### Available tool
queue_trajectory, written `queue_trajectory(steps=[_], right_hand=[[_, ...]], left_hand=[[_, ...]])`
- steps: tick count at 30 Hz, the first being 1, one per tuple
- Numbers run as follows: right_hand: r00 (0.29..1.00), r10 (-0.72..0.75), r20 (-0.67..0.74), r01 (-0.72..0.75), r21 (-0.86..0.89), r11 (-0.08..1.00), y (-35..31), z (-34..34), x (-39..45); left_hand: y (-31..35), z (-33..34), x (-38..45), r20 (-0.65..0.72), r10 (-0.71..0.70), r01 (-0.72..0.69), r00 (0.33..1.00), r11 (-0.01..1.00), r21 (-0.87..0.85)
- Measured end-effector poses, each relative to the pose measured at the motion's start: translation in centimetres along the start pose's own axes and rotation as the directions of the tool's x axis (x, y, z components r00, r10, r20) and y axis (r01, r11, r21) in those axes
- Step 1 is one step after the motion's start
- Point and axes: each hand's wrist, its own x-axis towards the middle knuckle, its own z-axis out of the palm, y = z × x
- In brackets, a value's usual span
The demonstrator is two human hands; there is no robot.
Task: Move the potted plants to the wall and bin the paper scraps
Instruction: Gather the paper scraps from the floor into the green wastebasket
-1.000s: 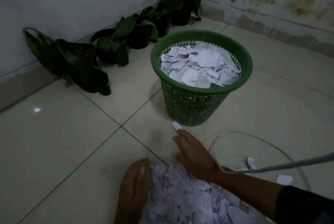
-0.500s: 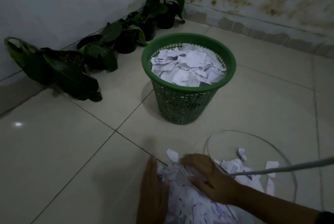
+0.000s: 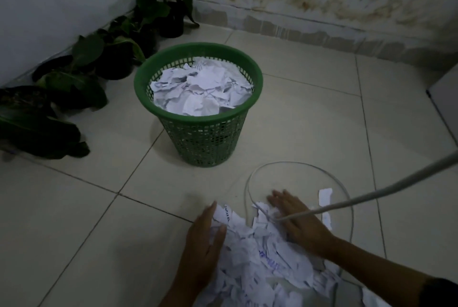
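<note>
Flanking the scraps (image 3: 257,254) at the lower centre of the frame, the left hand (image 3: 205,244) and right hand (image 3: 295,222) are laid flat with fingers straight, nothing gripped. Because the bin (image 3: 198,108) at centre is nearly full, a large scoop could spill over its rim. The cable (image 3: 297,215) crossing the scraps could be gathered up with them; the plants (image 3: 81,76) are lined along the wall at upper left.

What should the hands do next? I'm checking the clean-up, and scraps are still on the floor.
Probably press both hands together and lift a bundle to the bin. The left hand and right hand lie flat on either side of the scraps, bracketing them. The bin is nearly full, so take a modest load.
</note>
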Motion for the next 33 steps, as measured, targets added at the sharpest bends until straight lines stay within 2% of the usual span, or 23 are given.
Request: queue_trajectory(steps=[3,5,7,10,12,14,16,19,21,23,25,28,33], right_hand=[[0.998,0.023,-0.058,-0.021,0.04,0.999,-3.4,2.8,-2.7],[0.99,0.009,-0.141,-0.01,-0.007,1.0,-5.0,4.5,-3.6],[0.984,-0.043,-0.175,0.033,-0.061,0.998,-5.5,5.7,-3.4],[0.98,-0.12,-0.157,0.114,-0.046,0.992,-6.1,5.8,-2.4],[0.977,-0.177,-0.12,0.171,-0.059,0.984,-6.5,5.5,-1.7],[0.972,-0.208,-0.111,0.193,-0.137,0.972,-6.1,5.7,-0.5],[0.975,-0.202,-0.096,0.187,-0.153,0.97,-5.5,6.4,0.7],[0.982,-0.134,-0.136,0.134,-0.008,0.991,-6.3,6.5,2.4],[0.98,-0.085,-0.178,0.12,0.197,0.973,-8.8,5.1,3.2],[0.95,0.019,-0.312,0.122,0.426,0.897,-11.6,3.2,3.8],[0.921,0.055,-0.385,0.167,0.518,0.839,-13.4,1.9,4.2],[0.896,0.102,-0.433,0.187,0.575,0.796,-15.0,-0.3,4.4],[0.817,0.135,-0.561,0.295,0.607,0.738,-17.5,-4.0,4.6]], left_hand=[[0.0,1.4,-1.2,-0.029,0.154,-0.137,0.988,0.938,0.318],[0.6,2.6,-1.7,0.026,0.135,-0.132,0.991,0.878,0.46],[1.0,3.4,-1.8,0.038,0.122,-0.124,0.992,0.847,0.516],[0.1,4.1,-1.7,-0.012,0.284,-0.218,0.959,0.762,0.61],[-0.5,4.1,-1.6,-0.021,0.339,-0.256,0.941,0.749,0.611],[-0.3,3.7,-1.4,-0.016,0.313,-0.246,0.95,0.775,0.582],[0.5,2.6,-0.6,-0.036,0.224,-0.174,0.974,0.836,0.52],[1.4,0.5,0.8,-0.189,0.06,0.006,0.98,0.943,0.331],[1.9,-1.3,1.8,-0.283,-0.011,0.065,0.959,0.981,0.182],[3.3,-3.1,2.8,-0.348,-0.029,0.057,0.937,0.996,0.069],[5.3,-4.5,4.0,-0.414,-0.034,0.027,0.909,0.999,-0.023],[8.4,-5.8,5.3,-0.458,-0.036,-0.03,0.888,0.99,-0.135],[12.8,-7.9,6.8,-0.544,0.041,-0.185,0.838,0.959,-0.213]])
